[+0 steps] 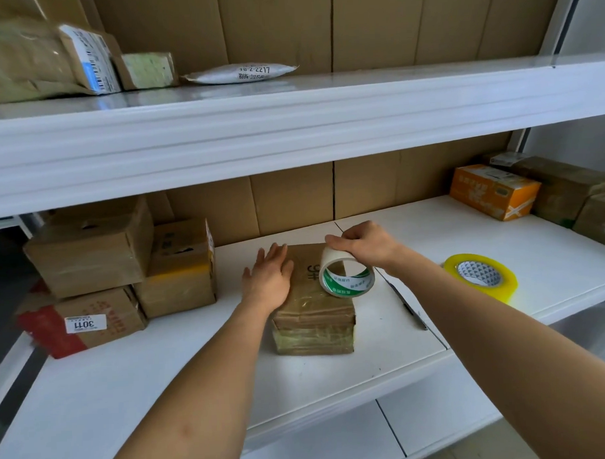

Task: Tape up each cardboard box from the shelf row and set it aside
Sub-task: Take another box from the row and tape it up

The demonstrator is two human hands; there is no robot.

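1. The right hand, just right of the frame's centre, has its fingers and thumb curled over the top rim of a beige roll of tape with a green-and-white printed core, gripping it.
2. That roll stands on edge, its lower rim resting on the top right part of a small brown cardboard box wrapped in clear tape.
3. The left hand lies flat on the box's top left part, fingers straight and slightly spread, pressing down and gripping nothing.
4. The box sits at the centre of the frame on the white middle shelf board, well apart from the other parcels.
5. Just right of the box a dark pen-like tool lies on the board; what it is exactly I cannot tell.
6. Farther right lies a flat roll of clear yellowish tape.
7. At the left of the frame stands a stack of worn brown cardboard boxes, the lowest carrying red tape and a white label.
8. At the right edge an orange printed carton stands beside more brown boxes.
9. On the upper shelf, upper left of the frame, lie a labelled brown parcel and a white padded mailer.
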